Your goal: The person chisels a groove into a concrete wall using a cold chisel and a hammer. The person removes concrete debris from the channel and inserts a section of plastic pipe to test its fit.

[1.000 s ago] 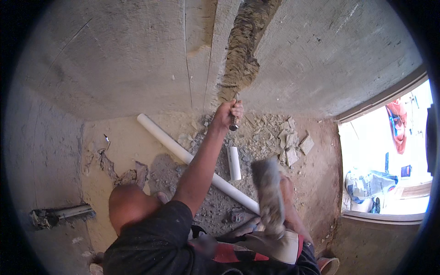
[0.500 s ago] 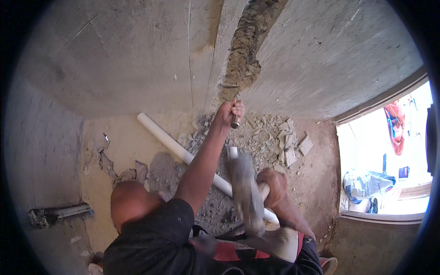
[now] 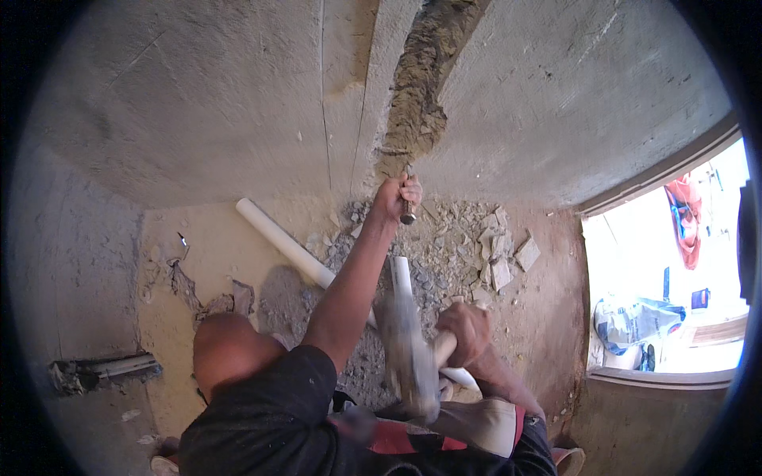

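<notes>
Only partly legible: hammer [image 3: 409, 353] head motion-blurred, chisel [image 3: 407, 211] mostly fist-covered.

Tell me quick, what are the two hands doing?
Left hand: closed around a chisel held against the wall groove.
Right hand: closed on the handle of a hammer, which is motion-blurred.

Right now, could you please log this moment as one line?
left hand: shut on chisel at wall groove | right hand: shut on hammer, blurred

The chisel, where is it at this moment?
In the head view, the chisel sits just above centre, gripped in the left hand, its tip at the lower end of the rough groove in the wall.
</notes>
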{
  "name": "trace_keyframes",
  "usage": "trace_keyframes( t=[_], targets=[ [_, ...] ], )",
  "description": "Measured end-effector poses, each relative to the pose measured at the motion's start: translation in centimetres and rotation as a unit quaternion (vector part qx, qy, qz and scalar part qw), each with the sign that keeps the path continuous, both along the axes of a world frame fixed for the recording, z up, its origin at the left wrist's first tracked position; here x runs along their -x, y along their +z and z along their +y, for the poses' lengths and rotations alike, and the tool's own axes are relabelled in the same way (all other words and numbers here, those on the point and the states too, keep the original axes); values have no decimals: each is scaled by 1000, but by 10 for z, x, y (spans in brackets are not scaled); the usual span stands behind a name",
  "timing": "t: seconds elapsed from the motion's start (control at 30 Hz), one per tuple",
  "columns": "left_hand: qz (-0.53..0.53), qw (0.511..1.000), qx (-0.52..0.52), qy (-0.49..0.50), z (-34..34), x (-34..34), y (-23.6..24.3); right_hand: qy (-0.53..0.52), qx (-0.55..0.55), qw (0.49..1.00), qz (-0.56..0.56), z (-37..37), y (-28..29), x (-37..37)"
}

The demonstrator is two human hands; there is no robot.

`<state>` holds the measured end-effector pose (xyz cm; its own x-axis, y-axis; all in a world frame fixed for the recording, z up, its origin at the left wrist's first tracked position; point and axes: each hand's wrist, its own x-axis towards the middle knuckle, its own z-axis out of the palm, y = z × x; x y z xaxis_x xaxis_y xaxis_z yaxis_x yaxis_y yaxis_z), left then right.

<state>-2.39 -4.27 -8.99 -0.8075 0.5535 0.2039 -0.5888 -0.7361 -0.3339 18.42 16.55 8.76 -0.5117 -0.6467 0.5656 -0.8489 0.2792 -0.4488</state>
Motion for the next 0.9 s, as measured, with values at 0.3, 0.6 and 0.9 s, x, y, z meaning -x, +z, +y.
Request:
trace_keyframes(
  t=[0.3, 0.6, 0.9],
  targets=[
    [47, 998, 21, -41, -3, 10, -20, -239, -206, 930, -187, -6, -38, 21],
    [-62, 998, 22, 9, 15, 2, 9, -95, -80, 990, 62, 20, -55, 28],
    [-86, 995, 41, 33, 10, -7, 0, -153, -27, 986, -56, 6, -11, 18]
  ],
)
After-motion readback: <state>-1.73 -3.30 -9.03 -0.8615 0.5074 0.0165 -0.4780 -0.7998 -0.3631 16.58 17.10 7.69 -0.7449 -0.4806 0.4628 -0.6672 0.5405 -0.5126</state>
